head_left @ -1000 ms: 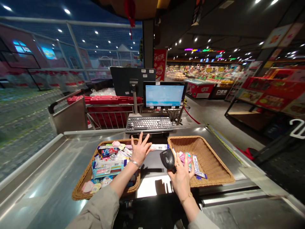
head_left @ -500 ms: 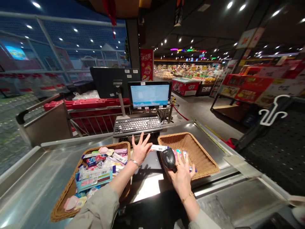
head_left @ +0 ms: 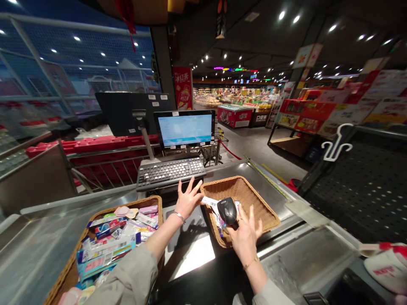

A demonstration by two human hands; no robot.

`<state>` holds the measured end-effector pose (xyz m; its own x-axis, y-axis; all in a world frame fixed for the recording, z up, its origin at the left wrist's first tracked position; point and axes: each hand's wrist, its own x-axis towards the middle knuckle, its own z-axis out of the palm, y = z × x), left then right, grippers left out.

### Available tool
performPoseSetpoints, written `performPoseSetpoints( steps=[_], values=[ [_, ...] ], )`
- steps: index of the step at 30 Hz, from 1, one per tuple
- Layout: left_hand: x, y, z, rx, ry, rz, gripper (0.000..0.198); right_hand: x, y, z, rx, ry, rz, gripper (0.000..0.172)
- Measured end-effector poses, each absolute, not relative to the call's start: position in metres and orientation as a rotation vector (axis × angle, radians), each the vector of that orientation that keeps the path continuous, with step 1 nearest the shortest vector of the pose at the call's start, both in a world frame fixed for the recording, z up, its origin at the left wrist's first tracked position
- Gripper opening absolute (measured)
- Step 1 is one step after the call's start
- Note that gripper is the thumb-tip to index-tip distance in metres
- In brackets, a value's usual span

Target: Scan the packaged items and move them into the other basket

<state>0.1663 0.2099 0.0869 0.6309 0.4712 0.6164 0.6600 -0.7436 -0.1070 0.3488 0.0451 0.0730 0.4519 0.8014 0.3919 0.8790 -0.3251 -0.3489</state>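
My left hand pinches one end of a slim package with a white barcode strip, fingers spread above it. The strip's far part runs behind the scanner. In my right hand is a black handheld barcode scanner, its head over the left side of a brown wicker basket. Below the scanner, partly hidden, lie white and purple wrappers; whether they belong to the pinched package I cannot tell. Another wicker basket to the left holds several packaged goods, including a blue and red box.
Beyond my hands stand a black keyboard and a lit monitor, with a second screen turned away. The metal counter runs around them. A white hook hangs on the dark perforated panel at right.
The view has turned right, so counter things sit further left in the picture. The scanner stays in my right hand and the package in my left. Wrappers now show below and left of the scanner.
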Motion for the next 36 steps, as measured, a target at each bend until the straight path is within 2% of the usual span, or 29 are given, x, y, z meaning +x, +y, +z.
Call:
performPoseSetpoints(
  steps=[15,19,23,30,36],
  values=[
    [0.203,0.229,0.078,-2.738,-0.682,-0.66,0.013,0.38,0.037,0.064,-2.276,-1.256,-0.258,0.038],
    [0.213,0.23,0.073,-2.749,-0.619,-0.655,0.026,0.384,0.036,0.061,-2.294,-1.242,-0.241,0.041],
    [0.217,0.229,0.072,-2.677,-0.711,-0.711,0.041,0.386,0.035,0.058,-2.301,-1.237,-0.246,0.042],
    [0.203,0.224,0.081,-2.636,-0.858,-0.742,0.033,0.376,0.042,0.062,-2.27,-1.27,-0.226,0.04],
    [0.175,0.214,0.086,-2.596,-0.965,-0.748,0.036,0.358,0.051,0.064,-2.205,-1.365,-0.214,0.042]
  ],
)
